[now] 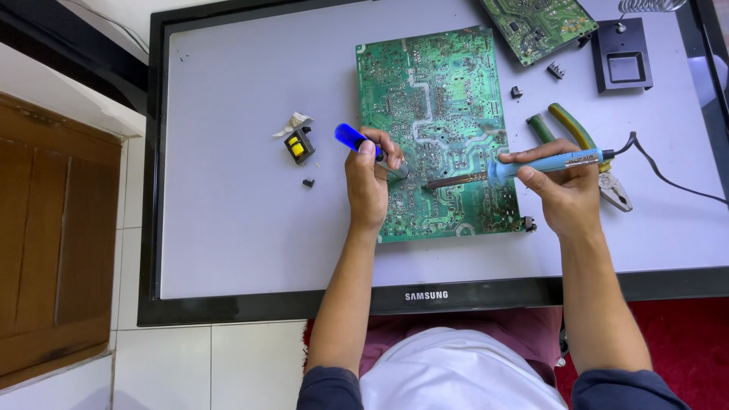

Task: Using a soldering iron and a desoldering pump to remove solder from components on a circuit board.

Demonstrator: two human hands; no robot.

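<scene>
Over green circuit board [437,129]: right hand [566,193] clamped round soldering iron [524,168], long axis pointing left; left hand [370,181] pinching blue desoldering pump [364,146] beside tip.

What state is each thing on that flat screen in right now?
Left hand: gripping the blue desoldering pump, tip on the board.
Right hand: holding the soldering iron, tip touching the board.
Large circuit board: lying flat, solder side up.
Pliers: lying unused behind the right hand.
Iron stand: empty.
Yellow-and-black component: lying loose.
</scene>
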